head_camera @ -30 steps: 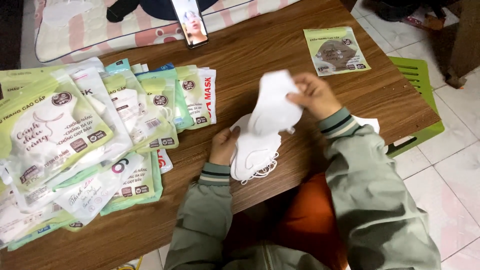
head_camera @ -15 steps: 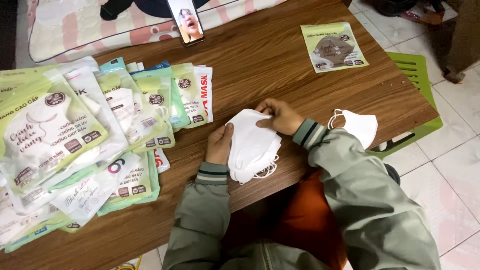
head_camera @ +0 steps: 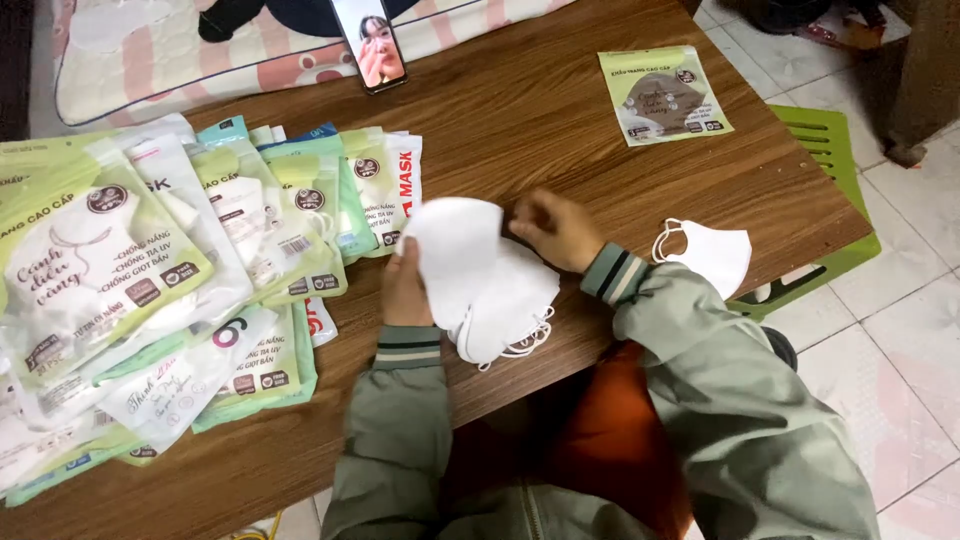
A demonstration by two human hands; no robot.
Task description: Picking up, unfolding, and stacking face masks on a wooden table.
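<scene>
Head view. The landmark is the stack of white face masks (head_camera: 500, 300), which lies on the wooden table (head_camera: 530, 120) close to its near edge, directly in front of the person.

The left hand (head_camera: 405, 285) rests at the left edge of the stack. Its fingers are closed on a single white mask (head_camera: 450, 245), lifted from the top of the stack and held tilted, with its upper edge raised off the pile. The right hand (head_camera: 555, 228) sits at the upper right of the stack, fingers curled together and bent toward the raised mask; whether the fingertips pinch the mask or only touch it cannot be told (the contact point is blurred). Elastic ear loops hang out from the lower edge of the stack, over the table's near edge.

To the right of the stack, beyond the right sleeve, one loose white mask (head_camera: 715, 255) lies apart at the table's right edge, its ear loop facing the stack. Left of the stack, a wide overlapping spread of packaged masks in green and clear pouches (head_camera: 200, 260) covers the table. Beyond the stack, at the far edge, a smartphone (head_camera: 368, 42) lies with its screen lit. Far right of the stack lies one separate green pouch (head_camera: 664, 95). A green plastic stool (head_camera: 830, 150) shows beside the table's right side.
</scene>
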